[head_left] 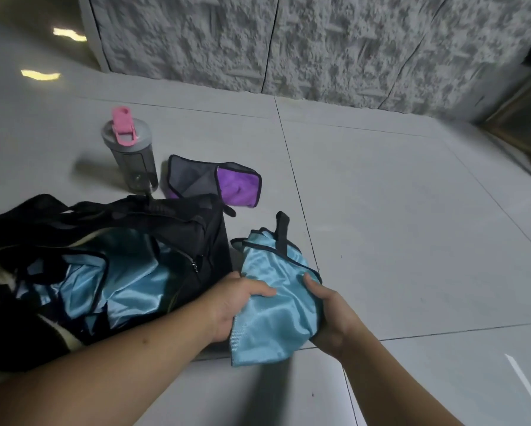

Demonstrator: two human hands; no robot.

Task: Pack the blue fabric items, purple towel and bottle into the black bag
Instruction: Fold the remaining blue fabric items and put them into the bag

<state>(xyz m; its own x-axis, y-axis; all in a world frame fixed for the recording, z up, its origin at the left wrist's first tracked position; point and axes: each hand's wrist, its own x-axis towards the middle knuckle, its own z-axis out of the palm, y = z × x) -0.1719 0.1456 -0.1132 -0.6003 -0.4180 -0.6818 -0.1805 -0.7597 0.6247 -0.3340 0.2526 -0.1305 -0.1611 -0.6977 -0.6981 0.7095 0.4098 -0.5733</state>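
A black bag (178, 222) is seen lying open on the tiled floor (396, 210) at the left of the view, with one blue fabric item (126, 281) already bunched inside its main opening, the shiny cloth trimmed in dark binding. Behind the bag, a grey bottle (133, 155) with a pink flip lid is stood upright on the floor, apart from the bag's far edge. Just to its right, a purple towel (238, 187) is laid folded, its grey side partly turned up and its near edge hidden by the bag's corner. Beside the bag's right end, a second blue fabric item (273, 305) with a black loop is held above the floor between both hands. The left hand (236, 305) is curled round its left edge, thumb laid across the cloth; the right hand (332, 315) is clasped on its right edge, fingers tucked beneath. A rough grey wall (319, 47) is seen along the floor's far edge.
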